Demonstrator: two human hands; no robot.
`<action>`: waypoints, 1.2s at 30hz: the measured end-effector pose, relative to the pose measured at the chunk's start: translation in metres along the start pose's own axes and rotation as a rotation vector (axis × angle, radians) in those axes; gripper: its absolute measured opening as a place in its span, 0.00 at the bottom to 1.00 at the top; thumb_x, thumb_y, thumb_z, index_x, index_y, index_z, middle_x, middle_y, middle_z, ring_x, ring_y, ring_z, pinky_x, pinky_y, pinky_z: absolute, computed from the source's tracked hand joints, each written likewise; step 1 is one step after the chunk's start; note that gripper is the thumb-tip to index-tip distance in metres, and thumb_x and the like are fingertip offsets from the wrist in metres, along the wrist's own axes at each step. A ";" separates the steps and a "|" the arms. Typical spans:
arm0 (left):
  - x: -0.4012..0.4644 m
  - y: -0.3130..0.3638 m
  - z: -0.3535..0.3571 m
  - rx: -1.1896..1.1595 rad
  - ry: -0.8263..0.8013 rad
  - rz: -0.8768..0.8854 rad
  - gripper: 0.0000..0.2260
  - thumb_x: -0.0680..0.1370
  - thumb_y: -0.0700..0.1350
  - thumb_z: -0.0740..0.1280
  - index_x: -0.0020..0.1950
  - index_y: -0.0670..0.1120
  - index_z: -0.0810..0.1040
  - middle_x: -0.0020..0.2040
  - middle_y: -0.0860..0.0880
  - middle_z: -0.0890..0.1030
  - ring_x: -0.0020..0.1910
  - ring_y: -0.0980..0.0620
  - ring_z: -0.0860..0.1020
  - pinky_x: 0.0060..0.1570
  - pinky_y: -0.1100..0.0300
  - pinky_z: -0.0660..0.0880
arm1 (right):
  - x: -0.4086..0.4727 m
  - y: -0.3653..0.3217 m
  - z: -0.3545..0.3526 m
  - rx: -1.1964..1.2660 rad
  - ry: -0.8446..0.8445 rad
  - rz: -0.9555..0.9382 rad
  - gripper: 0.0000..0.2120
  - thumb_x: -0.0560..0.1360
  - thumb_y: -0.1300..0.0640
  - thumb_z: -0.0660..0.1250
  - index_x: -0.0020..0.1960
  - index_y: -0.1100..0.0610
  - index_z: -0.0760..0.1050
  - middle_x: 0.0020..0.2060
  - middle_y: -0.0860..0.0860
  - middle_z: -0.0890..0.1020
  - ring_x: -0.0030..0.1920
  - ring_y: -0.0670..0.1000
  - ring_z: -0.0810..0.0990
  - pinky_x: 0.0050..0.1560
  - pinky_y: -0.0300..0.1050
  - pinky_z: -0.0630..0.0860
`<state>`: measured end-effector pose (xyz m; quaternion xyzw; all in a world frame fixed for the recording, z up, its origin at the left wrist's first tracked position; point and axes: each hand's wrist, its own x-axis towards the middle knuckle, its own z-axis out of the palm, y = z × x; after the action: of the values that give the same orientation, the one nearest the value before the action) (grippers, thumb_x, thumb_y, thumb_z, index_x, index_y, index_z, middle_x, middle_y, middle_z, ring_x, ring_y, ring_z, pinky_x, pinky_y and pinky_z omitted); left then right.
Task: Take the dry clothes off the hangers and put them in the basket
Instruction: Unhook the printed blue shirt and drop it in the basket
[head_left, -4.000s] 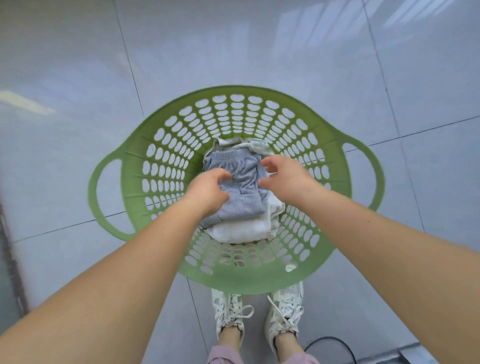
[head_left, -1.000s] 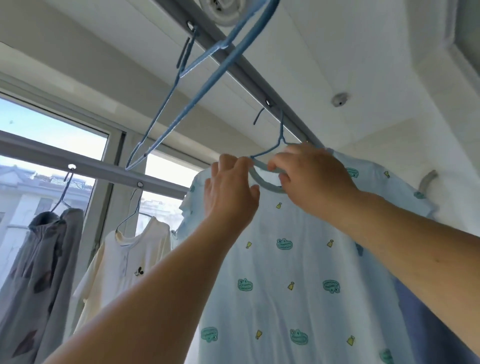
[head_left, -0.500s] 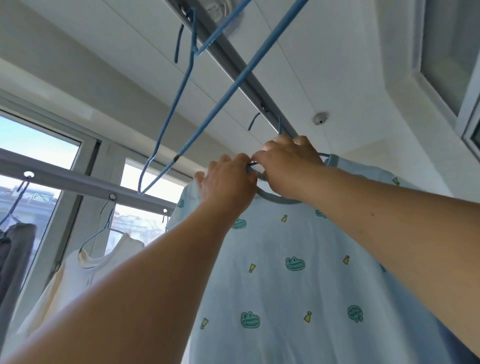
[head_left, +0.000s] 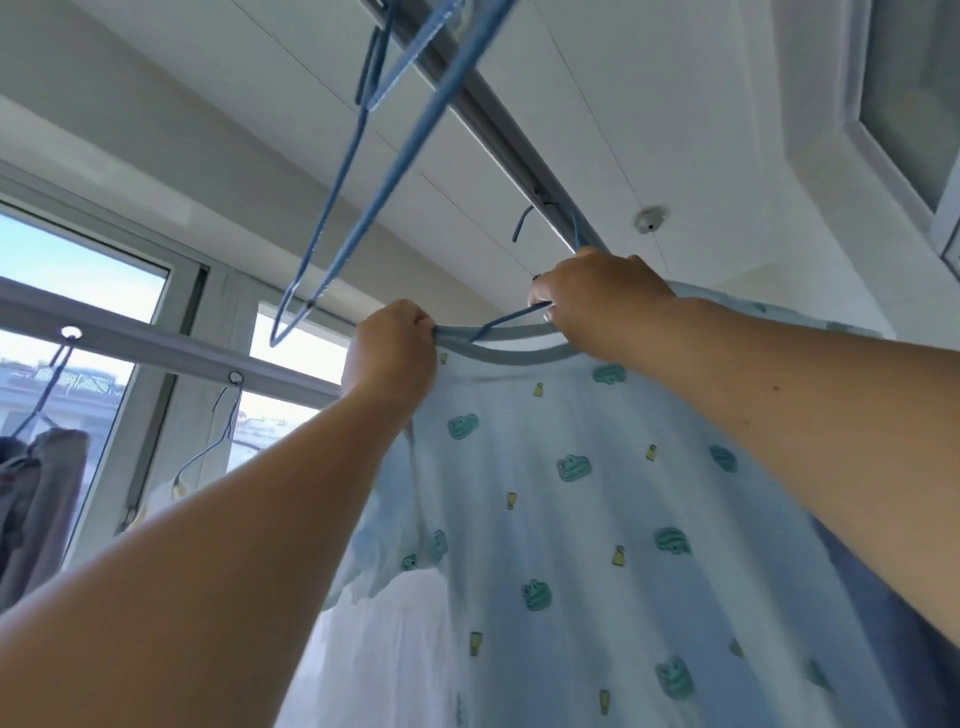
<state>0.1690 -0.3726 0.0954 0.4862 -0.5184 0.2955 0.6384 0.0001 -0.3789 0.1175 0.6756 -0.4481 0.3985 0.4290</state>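
Left hand: I am seeing my left hand (head_left: 392, 353) in the middle of the frame, fingers curled and pinching the left end of the collar band (head_left: 511, 353).
Right hand: my right hand (head_left: 597, 301) is sitting right of centre and a little higher, fingers curled over the right end of the collar and over the wire of the shirt's hanger (head_left: 511, 319); which fingers are closing on the wire I cannot tell.
Shirt: the pale blue frog-print shirt (head_left: 597, 519) is filling the lower right of the frame, hanging below both hands with its collar being stretched between them.
Shirt's hanger: a short blue arm is showing inside the neck opening, and its hook is reaching up to the ceiling rail (head_left: 498, 140) just above my right hand.
Empty hanger: a bare blue hanger (head_left: 358, 171) is hanging from the same rail at top centre.
Ceiling rail: it is running diagonally from top centre down toward my right hand.
Far clothes: a cream garment (head_left: 166, 496) and a grey garment (head_left: 41, 509) are hanging at the left edge, below a second rail (head_left: 156, 343) by the window (head_left: 78, 280).
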 end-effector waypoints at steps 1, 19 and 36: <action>0.002 -0.006 -0.003 -0.050 0.006 -0.052 0.10 0.79 0.43 0.57 0.49 0.43 0.78 0.45 0.42 0.78 0.44 0.43 0.74 0.42 0.56 0.69 | 0.001 -0.001 -0.001 0.002 -0.007 0.020 0.19 0.78 0.65 0.56 0.63 0.50 0.72 0.60 0.56 0.73 0.65 0.56 0.67 0.58 0.52 0.65; -0.051 -0.027 -0.019 -0.430 -0.294 -0.321 0.10 0.78 0.46 0.61 0.39 0.46 0.77 0.39 0.44 0.77 0.37 0.47 0.74 0.40 0.57 0.71 | -0.016 -0.005 0.001 -0.037 0.041 -0.103 0.18 0.77 0.60 0.57 0.66 0.54 0.67 0.62 0.52 0.72 0.66 0.56 0.66 0.61 0.51 0.66; -0.132 0.002 -0.005 -0.081 -0.853 0.025 0.09 0.79 0.45 0.61 0.50 0.41 0.79 0.48 0.39 0.80 0.40 0.49 0.74 0.41 0.57 0.71 | -0.177 -0.019 0.046 0.609 -0.284 0.002 0.16 0.76 0.59 0.60 0.62 0.50 0.72 0.53 0.45 0.76 0.54 0.47 0.74 0.56 0.40 0.70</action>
<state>0.1313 -0.3510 -0.0295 0.5329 -0.7531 0.0552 0.3818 -0.0241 -0.3708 -0.0646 0.8212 -0.3643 0.4163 0.1401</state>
